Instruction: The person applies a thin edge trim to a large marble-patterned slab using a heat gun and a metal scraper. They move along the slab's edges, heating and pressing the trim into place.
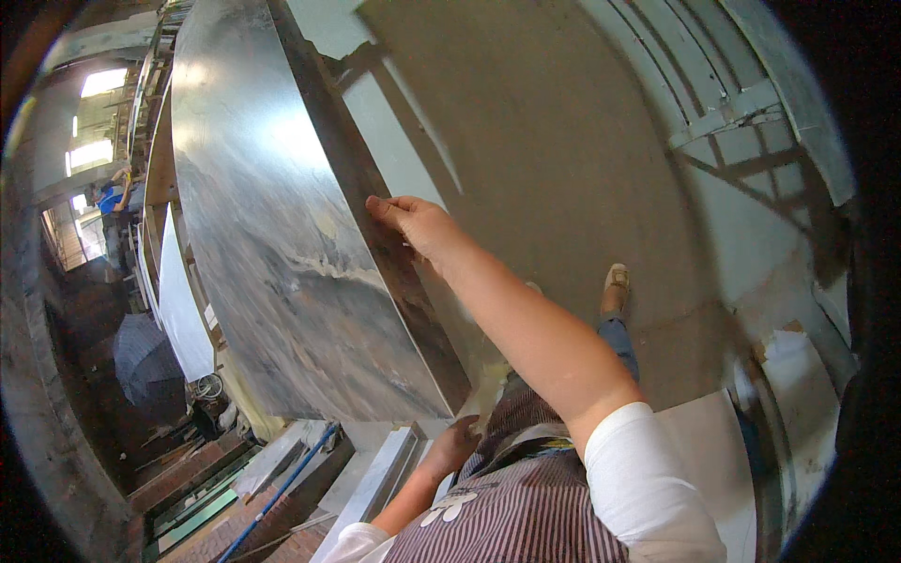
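A large glossy board [282, 235] with a grey and brown marbled face fills the left and middle of the view. Along its right side runs a dark brown edge [413, 272]. My right arm reaches across to that edge, where my right hand [418, 225] is closed, thumb and fingers drawn together. What it pinches, if anything, is too small to make out. Low down, my left hand [455, 443] is beside the board's near corner. Its fingers are largely hidden, so their grip does not show.
Grey-brown floor [544, 122] lies to the right. White panels [718, 450] lean at the lower right. Left of the board are a white sheet [178, 300], a dark umbrella [145, 361] and a blue pole [282, 488]. A person in blue [111, 199] stands far off.
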Demonstrator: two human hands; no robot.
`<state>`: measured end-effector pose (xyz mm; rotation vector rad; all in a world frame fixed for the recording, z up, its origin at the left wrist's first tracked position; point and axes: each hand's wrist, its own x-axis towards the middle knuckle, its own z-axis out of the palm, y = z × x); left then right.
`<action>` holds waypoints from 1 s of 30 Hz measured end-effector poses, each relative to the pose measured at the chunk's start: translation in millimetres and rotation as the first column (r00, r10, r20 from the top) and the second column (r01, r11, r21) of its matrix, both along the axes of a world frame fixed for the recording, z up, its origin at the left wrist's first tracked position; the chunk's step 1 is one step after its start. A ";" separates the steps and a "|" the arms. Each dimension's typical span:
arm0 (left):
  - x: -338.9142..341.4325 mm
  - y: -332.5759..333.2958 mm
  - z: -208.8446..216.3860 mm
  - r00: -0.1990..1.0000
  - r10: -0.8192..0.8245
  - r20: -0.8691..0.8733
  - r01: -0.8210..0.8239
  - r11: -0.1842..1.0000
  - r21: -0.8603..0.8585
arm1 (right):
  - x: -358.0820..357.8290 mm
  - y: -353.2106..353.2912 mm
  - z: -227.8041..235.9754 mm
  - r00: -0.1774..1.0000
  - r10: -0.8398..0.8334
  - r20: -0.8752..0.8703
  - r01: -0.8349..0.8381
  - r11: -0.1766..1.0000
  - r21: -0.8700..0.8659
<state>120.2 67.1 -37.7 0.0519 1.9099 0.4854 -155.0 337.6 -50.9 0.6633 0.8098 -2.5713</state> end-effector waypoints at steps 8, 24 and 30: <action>-4.8 13.3 11.2 0.998 0.065 -0.021 -0.066 0.997 -0.038 | -10.1 3.6 1.0 0.997 -0.061 0.055 0.068 0.988 -0.142; -18.8 19.6 12.5 0.994 -0.112 0.012 0.112 0.986 -0.124 | 9.1 4.3 -6.1 0.995 0.096 -0.039 -0.093 0.994 0.061; -11.0 7.5 -2.6 0.984 -0.168 -0.064 0.166 0.986 -0.036 | 107.1 0.4 5.9 0.977 0.208 -0.041 -0.206 0.977 0.048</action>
